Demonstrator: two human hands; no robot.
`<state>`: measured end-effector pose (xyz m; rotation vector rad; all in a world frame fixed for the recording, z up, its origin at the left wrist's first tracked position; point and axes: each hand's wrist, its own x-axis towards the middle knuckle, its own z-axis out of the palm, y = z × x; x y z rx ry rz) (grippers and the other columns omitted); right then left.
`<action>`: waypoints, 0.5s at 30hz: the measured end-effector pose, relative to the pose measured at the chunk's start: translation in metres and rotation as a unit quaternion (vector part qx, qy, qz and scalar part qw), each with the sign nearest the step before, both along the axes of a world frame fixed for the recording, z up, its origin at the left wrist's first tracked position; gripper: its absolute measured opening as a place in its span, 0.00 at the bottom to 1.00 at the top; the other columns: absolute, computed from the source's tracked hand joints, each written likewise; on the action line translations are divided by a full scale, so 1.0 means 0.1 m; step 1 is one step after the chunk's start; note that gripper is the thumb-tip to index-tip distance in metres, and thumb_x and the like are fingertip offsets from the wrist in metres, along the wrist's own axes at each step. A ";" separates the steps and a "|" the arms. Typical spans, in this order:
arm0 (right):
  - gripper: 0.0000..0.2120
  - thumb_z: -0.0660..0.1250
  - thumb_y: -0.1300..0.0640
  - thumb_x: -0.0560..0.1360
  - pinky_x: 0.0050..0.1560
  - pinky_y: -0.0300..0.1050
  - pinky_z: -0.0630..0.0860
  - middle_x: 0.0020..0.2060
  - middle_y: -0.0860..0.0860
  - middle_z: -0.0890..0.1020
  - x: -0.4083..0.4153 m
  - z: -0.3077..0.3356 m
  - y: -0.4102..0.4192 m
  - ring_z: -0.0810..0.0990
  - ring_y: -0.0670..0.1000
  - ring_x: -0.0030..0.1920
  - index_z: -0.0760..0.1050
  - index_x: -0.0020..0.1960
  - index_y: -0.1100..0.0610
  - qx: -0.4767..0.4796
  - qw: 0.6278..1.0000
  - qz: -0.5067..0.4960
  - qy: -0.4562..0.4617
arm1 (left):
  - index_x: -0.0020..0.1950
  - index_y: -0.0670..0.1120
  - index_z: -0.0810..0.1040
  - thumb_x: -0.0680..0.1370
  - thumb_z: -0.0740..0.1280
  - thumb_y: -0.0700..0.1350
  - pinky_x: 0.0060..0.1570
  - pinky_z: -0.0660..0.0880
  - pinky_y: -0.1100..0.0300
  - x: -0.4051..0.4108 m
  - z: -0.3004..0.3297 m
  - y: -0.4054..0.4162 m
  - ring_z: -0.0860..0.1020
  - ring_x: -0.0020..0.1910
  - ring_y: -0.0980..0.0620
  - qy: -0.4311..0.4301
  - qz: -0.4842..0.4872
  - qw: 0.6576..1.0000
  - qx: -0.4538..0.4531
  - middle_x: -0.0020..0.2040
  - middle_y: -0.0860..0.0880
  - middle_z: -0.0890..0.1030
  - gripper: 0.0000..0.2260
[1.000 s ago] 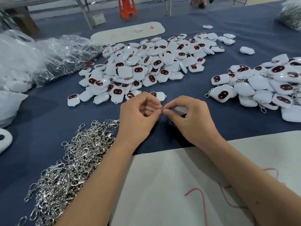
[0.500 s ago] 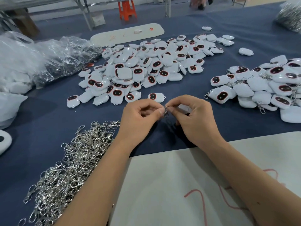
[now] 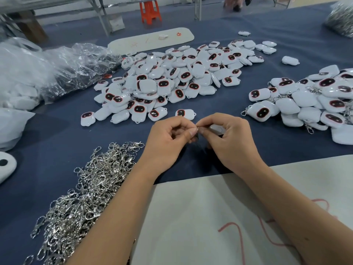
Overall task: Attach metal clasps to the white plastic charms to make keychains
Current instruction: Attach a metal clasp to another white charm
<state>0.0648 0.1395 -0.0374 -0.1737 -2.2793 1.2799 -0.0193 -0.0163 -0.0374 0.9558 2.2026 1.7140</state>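
Left hand (image 3: 168, 142) pinching a small metal clasp (image 3: 197, 131); right hand (image 3: 231, 140) gripping a white charm (image 3: 216, 129), fingertips meeting over the blue table (image 3: 57, 169).

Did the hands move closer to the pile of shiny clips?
Yes, a little. Compared with the lone charm just beyond them, the left hand and right hand have drifted toward the person. The clasp pile stayed put.

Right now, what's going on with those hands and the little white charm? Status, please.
Left hand pinching clasp. Right hand gripping charm. Fingertips meeting, clasp mostly hidden. Nothing in the way.
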 end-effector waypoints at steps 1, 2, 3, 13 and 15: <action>0.08 0.74 0.65 0.77 0.50 0.30 0.74 0.41 0.40 0.86 0.00 0.00 0.00 0.83 0.43 0.47 0.86 0.46 0.53 0.004 1.000 -0.002 0.002 | 0.45 0.43 0.83 0.80 0.70 0.35 0.45 0.78 0.63 0.00 0.01 0.00 0.81 0.37 0.56 0.001 0.000 1.000 -0.003 0.36 0.51 0.84 0.06; 0.08 0.74 0.65 0.77 0.50 0.30 0.74 0.41 0.41 0.86 0.00 0.01 -0.01 0.83 0.43 0.47 0.86 0.46 0.53 0.008 1.000 -0.003 0.004 | 0.45 0.43 0.83 0.80 0.70 0.35 0.45 0.78 0.63 0.00 0.01 0.00 0.81 0.37 0.56 0.001 -0.001 1.000 -0.006 0.36 0.52 0.84 0.06; 0.07 0.74 0.65 0.77 0.50 0.31 0.74 0.41 0.42 0.86 0.00 0.01 -0.01 0.83 0.43 0.47 0.86 0.46 0.53 0.014 1.000 -0.004 0.008 | 0.45 0.44 0.82 0.80 0.70 0.35 0.45 0.78 0.63 0.01 0.01 0.00 0.82 0.37 0.57 0.002 0.000 1.000 -0.010 0.36 0.52 0.84 0.06; 0.05 0.74 0.67 0.76 0.46 0.33 0.73 0.38 0.46 0.84 0.02 0.01 -0.02 0.81 0.45 0.40 0.86 0.45 0.59 0.088 0.992 -0.035 0.079 | 0.45 0.46 0.79 0.81 0.66 0.36 0.49 0.79 0.45 0.08 0.03 0.05 0.82 0.43 0.48 0.076 0.042 0.996 -0.007 0.40 0.51 0.83 0.07; 0.04 0.74 0.67 0.76 0.46 0.33 0.72 0.38 0.47 0.84 0.03 0.01 -0.02 0.81 0.44 0.40 0.86 0.46 0.60 0.082 0.992 -0.036 0.086 | 0.45 0.46 0.80 0.80 0.66 0.38 0.49 0.80 0.48 0.10 0.04 0.06 0.82 0.42 0.50 0.084 0.044 0.995 0.002 0.40 0.51 0.83 0.06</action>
